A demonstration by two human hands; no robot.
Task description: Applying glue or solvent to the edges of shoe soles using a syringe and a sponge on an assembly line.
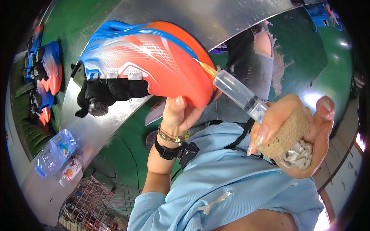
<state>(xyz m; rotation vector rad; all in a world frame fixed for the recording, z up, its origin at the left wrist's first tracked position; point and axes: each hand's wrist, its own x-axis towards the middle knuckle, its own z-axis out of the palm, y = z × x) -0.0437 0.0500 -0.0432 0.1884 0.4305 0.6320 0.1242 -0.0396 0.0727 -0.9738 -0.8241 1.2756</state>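
An orange-red and blue sports shoe (154,57) with black lacing and a round dial lies tilted on its side, its sole edge uppermost. My left hand (181,111) grips its rounded end from below, thumb on the upper and other fingers mostly hidden. My right hand (285,134) closes around a clear syringe (237,90) with an orange needle hub. The needle tip meets the line between the upper and the sole, near the rounded end. A brown woven wrap (287,131) sits among my right fingers, with crumpled white material (298,155) in the palm; the plunger end is hidden.
The shoe is over a metal tabletop (169,11). Several similar shoes (48,69) stand at the far left. A clear plastic bottle (56,152) lies at the lower left, above a wire basket (98,200). Another person's ripped-jeans leg (246,57) is beyond the table edge.
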